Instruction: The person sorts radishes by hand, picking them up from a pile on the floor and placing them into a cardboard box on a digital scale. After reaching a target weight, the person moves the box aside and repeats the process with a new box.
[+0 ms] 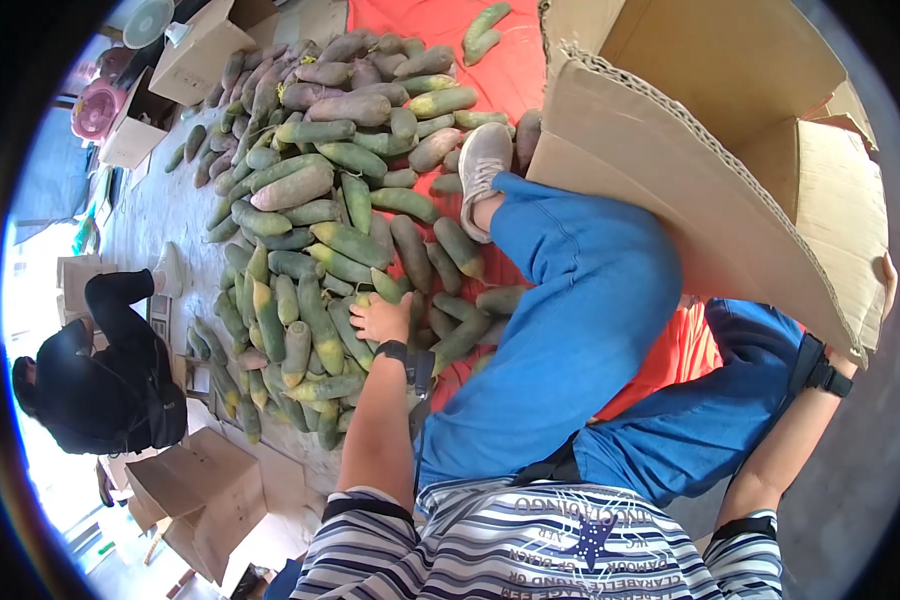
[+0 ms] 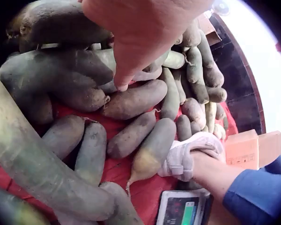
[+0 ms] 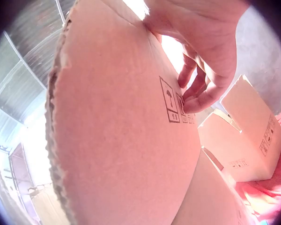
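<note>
My left hand (image 1: pixel 378 318) reaches down onto a large pile of green radishes (image 1: pixel 340 240), its fingers spread over them. In the left wrist view, the thumb of the left hand (image 2: pixel 140 37) points down above a dusty radish (image 2: pixel 136 99); the other fingers are mostly hidden. At the far right, my right hand (image 1: pixel 887 288) grips a flap of a big open cardboard box (image 1: pixel 670 160) tilted beside my legs. The right wrist view shows the right hand (image 3: pixel 206 56) with fingers curled over the edge of the cardboard flap (image 3: pixel 117 117).
Red cloth (image 1: pixel 400 20) lies under part of the pile. A digital scale (image 2: pixel 180 206) stands near a shoe (image 2: pixel 194 152). Another person in black (image 1: pixel 120 370) crouches at the left, near an open carton (image 1: pixel 205 490). A further carton (image 3: pixel 248 136) sits beyond the flap.
</note>
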### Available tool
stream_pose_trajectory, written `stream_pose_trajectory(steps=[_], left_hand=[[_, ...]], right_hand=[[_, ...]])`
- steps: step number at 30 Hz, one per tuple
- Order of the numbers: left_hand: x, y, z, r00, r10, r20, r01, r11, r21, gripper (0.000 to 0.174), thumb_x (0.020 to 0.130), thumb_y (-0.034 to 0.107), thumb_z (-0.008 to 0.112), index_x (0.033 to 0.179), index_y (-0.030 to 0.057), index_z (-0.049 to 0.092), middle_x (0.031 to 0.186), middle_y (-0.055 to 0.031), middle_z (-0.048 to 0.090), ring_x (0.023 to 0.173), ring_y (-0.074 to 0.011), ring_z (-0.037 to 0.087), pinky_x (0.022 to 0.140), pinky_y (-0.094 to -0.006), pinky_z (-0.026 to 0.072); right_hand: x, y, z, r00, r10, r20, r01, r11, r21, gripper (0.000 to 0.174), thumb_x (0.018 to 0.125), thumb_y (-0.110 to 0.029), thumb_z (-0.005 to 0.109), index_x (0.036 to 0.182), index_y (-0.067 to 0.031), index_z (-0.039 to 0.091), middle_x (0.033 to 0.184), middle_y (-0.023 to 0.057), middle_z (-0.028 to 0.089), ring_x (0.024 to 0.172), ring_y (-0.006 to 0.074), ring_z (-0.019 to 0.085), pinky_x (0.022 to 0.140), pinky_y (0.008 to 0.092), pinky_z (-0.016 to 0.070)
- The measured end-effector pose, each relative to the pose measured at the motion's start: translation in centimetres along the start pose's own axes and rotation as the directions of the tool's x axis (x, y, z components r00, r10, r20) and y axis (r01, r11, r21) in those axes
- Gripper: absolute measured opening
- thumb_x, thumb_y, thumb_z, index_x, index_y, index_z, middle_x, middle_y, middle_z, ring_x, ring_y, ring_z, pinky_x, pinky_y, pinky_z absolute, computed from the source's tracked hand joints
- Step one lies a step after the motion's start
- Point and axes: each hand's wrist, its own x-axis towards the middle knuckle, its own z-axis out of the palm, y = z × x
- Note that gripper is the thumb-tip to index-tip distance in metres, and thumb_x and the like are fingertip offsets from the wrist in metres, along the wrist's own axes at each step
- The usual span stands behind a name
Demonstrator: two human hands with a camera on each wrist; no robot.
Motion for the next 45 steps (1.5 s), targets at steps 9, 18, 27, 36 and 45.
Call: stream_pose_trajectory(steps=[9, 18, 27, 36, 45], left_hand=[[1.6, 0.9, -1.1, 0.989, -0.038, 0.146, 0.034, 0.999, 0.031, 0.081, 0.058, 0.055, 0.077, 0.124, 0.0173, 0.049, 0.132, -0.0175, 0.036, 0.121, -0.0368, 0.04, 0.091, -0.0536, 0.0409], [-2.5, -4.4, -1.5, 0.891, 0.411, -0.193, -0.452, 0.846, -0.283, 0.085, 0.064, 0.037, 0.078, 0.129, -0.0042, 0.042, 0.138, -0.0293, 0.03, 0.125, -0.0438, 0.034, 0.104, -0.0466, 0.0322], [-8.5, 1.1, -22.8, 0.771, 0.237, -0.591, -0.579, -0.124, -0.806, 0.052, 0.081, 0.014, 0.07, 0.124, -0.0041, 0.047, 0.123, -0.0168, 0.053, 0.108, -0.0271, 0.054, 0.099, -0.0365, 0.0397], [-19.1, 14.9, -36.6, -0.156, 0.308, -0.938, -0.787, -0.613, -0.07, 0.036, 0.088, 0.021, 0.063, 0.116, -0.0003, 0.055, 0.117, -0.0124, 0.059, 0.113, -0.0237, 0.053, 0.1, -0.0469, 0.0377], [-10.3, 7.6, -24.9, 0.626, 0.596, -0.503, -0.651, 0.045, -0.757, 0.033, 0.087, 0.021, 0.065, 0.112, 0.0007, 0.058, 0.11, -0.0087, 0.059, 0.1, -0.0179, 0.055, 0.09, -0.0307, 0.0436]], right_hand=[[0.2, -0.3, -0.4, 0.983, 0.094, 0.159, -0.105, 0.993, 0.06, 0.041, 0.084, -0.033, 0.058, 0.113, -0.0042, 0.06, 0.108, 0.0104, 0.064, 0.097, 0.0207, 0.061, 0.086, 0.0348, 0.0488], [0.6, -0.4, 0.3, 0.983, -0.023, 0.184, -0.012, 0.983, 0.183, 0.035, 0.086, -0.027, 0.057, 0.109, -0.0019, 0.063, 0.104, 0.0074, 0.066, 0.091, 0.0174, 0.061, 0.085, 0.0296, 0.0469], [1.9, 0.4, -0.9, 0.969, -0.006, 0.246, -0.055, 0.968, 0.244, 0.036, 0.086, -0.027, 0.056, 0.111, -0.0021, 0.063, 0.105, 0.0073, 0.066, 0.094, 0.0162, 0.061, 0.085, 0.0296, 0.0472], [2.0, 0.3, -0.7, 0.943, 0.063, 0.326, -0.143, 0.963, 0.227, 0.042, 0.086, -0.03, 0.053, 0.114, -0.0003, 0.06, 0.109, 0.0114, 0.065, 0.098, 0.0206, 0.062, 0.086, 0.0333, 0.048], [0.6, -0.4, -0.6, 0.985, 0.044, 0.169, -0.059, 0.994, 0.087, 0.04, 0.085, -0.031, 0.055, 0.112, -0.001, 0.06, 0.105, 0.0116, 0.065, 0.092, 0.0208, 0.063, 0.084, 0.034, 0.0499]])
